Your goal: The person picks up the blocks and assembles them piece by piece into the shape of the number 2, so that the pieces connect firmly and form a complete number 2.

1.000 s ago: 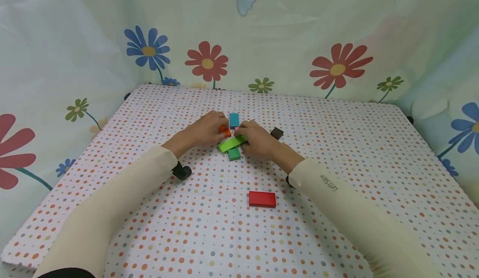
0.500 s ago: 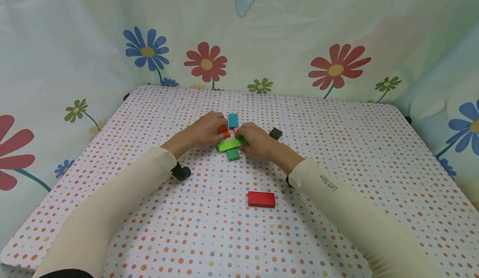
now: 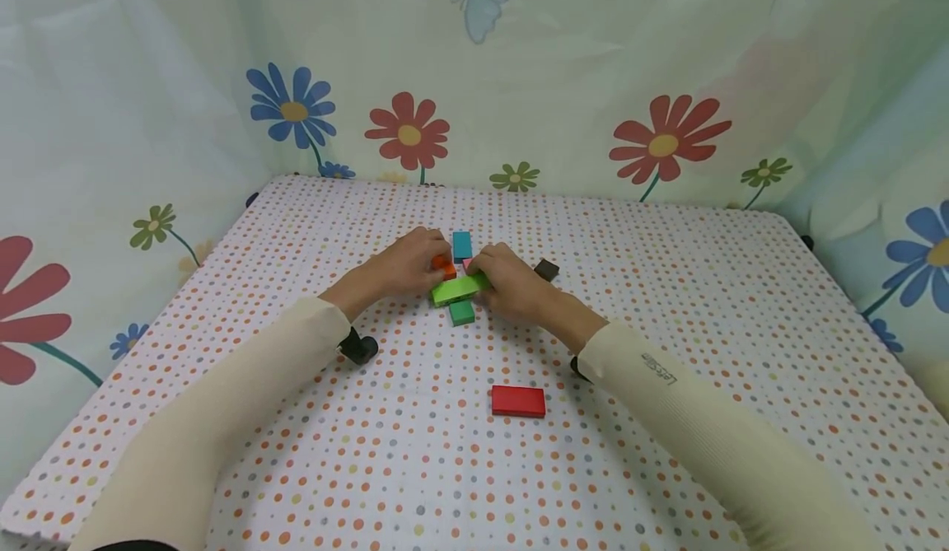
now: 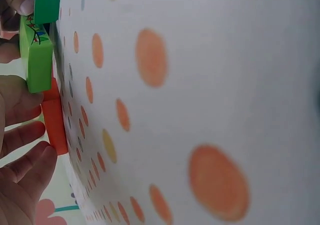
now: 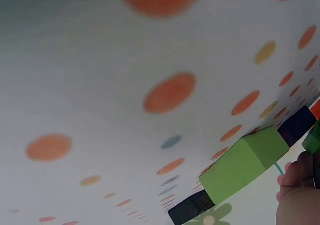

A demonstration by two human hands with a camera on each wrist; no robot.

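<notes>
In the head view, my right hand [image 3: 511,287] pinches one end of a light green block [image 3: 457,289]. This block lies across the near side of the small group, above a darker green block [image 3: 462,313]. With curled fingers, my left hand [image 3: 411,264] holds an orange block [image 3: 445,269]. The left wrist view shows its fingers along the orange block [image 4: 54,127] and a digit against the light green block's end [image 4: 37,67]. A blue block [image 3: 462,246] lies just beyond, and a pink block [image 3: 467,265] is mostly hidden by the right hand.
A red block [image 3: 518,400] lies nearer me on the dotted tablecloth [image 3: 415,469]. A black block [image 3: 547,269] shows right of the right hand. In the right wrist view, a pale green block [image 5: 245,165] sits between a dark navy block [image 5: 297,126] and a black one.
The light green block has turned slightly and looks more level across the darker green block. Both hands stay almost in place, and the head view has tilted a little upward.
</notes>
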